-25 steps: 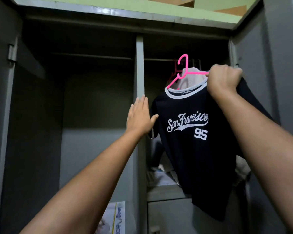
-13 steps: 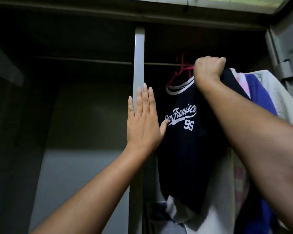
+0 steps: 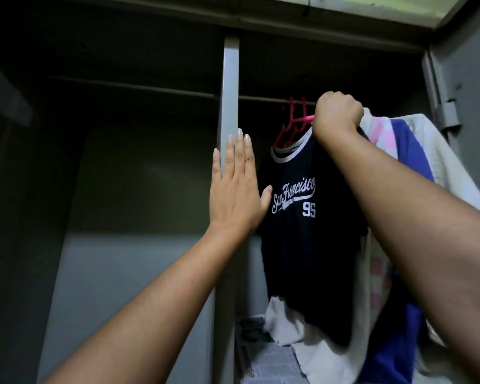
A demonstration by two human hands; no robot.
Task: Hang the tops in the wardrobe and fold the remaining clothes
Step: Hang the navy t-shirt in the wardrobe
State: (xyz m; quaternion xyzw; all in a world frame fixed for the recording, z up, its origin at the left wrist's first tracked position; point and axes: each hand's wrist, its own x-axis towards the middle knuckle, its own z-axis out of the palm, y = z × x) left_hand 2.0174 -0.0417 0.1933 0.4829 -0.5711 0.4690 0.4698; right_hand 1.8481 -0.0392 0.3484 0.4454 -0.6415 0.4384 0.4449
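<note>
Up at the rail, the right hand [image 3: 337, 115] is a closed fist bunched around the shoulder of the navy tee [image 3: 308, 231] and the arm of the pink hanger [image 3: 294, 124] under it, so it's holding both together. Left hand [image 3: 234, 189] is wide open, fingers straight and flat on the grey divider post [image 3: 230, 87] just left of the shirt, holding nothing, looks like it's only steadying

The tee hangs below the right fist, print facing out, and just past the left thumb. The hook sits right up by the rail [image 3: 263, 98] left of the fist, but it's too dark to tell if it's actually seated over it

Handling-wise I'd say the tee is light, soft and floppy, no weight worth worrying about. The hanger is the only stiff bit, so that's the place to grab, at the shoulder or near the hook, not the cloth alone, since the wide neck could slide off one arm

Right of the fist there are more clothes already up, a pink checked one [image 3: 383, 131], a blue top [image 3: 408, 151] and a white one [image 3: 432, 151]. Down below the tee there's white cloth [image 3: 316, 353] and papers [image 3: 272, 361] on a shelf
</note>
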